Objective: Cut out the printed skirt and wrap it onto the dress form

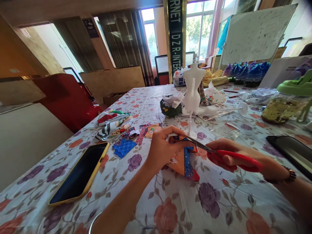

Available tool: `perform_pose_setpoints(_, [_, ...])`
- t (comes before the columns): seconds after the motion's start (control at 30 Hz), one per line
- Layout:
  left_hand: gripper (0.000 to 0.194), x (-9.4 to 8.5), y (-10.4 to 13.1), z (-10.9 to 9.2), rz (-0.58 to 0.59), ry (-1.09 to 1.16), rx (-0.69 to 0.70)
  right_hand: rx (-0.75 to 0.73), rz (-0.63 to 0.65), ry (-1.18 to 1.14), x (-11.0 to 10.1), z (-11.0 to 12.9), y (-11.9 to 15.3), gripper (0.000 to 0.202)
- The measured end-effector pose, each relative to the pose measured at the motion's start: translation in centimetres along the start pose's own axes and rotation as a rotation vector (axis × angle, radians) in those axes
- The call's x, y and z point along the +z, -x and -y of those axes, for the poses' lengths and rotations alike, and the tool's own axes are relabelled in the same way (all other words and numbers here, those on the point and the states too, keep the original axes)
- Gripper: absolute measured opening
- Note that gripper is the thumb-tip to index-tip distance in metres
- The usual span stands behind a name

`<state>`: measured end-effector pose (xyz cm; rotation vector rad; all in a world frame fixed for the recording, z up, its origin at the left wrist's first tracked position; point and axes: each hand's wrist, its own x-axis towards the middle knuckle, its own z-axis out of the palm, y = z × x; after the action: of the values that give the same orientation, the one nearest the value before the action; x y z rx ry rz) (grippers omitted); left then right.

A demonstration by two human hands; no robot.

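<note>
My left hand [162,146] pinches a piece of patterned fabric [179,162], orange and blue with a red corner, held just above the table. In my right hand [224,156] are red-handled scissors [243,161], their blades pointing left to the fabric's upper edge beside my left fingers. Whether the blades are closed on the cloth I cannot tell. A blue dotted fabric piece [123,148] lies left of my left hand. Just behind it are an orange fabric piece with a red patterned border [153,130] and small scraps [131,132].
A white mini dress form [194,84] stands behind my hands, near a dark green basket [170,109]. A yellow-cased phone [81,174] lies left, a black phone [292,152] right. Folded cloths [114,123] sit at the left edge; a green-lidded jar [280,105] stands right.
</note>
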<state>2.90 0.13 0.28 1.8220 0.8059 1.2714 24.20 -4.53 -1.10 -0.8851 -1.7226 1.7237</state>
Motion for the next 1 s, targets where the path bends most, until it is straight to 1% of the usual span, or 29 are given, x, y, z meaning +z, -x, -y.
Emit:
perform_pose_setpoints(0.13, [0.023, 0.0, 0.0, 0.0, -0.005, 0.003, -0.008, -0.013, 0.024, 0.002, 0.0, 0.1, -0.1, 0.044])
perform_pose_setpoints(0.23, [0.025, -0.1, 0.0, 0.0, -0.011, -0.01, -0.008, -0.012, 0.011, -0.012, -0.2, -0.1, 0.0, 0.043])
perform_pose_setpoints(0.4, [0.029, -0.3, -0.2, 0.5, -0.01, -0.042, -0.022, -0.088, 0.029, 0.012, -0.7, -0.4, -0.1, 0.043])
perform_pose_setpoints(0.53, [0.025, -0.5, -0.4, 0.8, -0.028, -0.052, -0.006, -0.097, -0.013, 0.05, -0.9, -0.7, -0.1, 0.045])
perform_pose_setpoints(0.7, [0.018, -0.6, -0.5, 0.8, -0.082, -0.037, -0.015, -0.144, -0.014, 0.044, -0.7, -0.6, -0.1, 0.043])
perform_pose_setpoints(0.83, [0.014, -0.6, -0.5, 0.6, -0.097, -0.037, 0.001, -0.136, -0.019, 0.045, -0.8, -0.7, -0.2, 0.044])
perform_pose_setpoints(1.0, [0.011, -0.4, -0.3, 0.7, -0.169, -0.058, 0.014, -0.072, -0.041, 0.05, -0.8, -0.8, -0.2, 0.05])
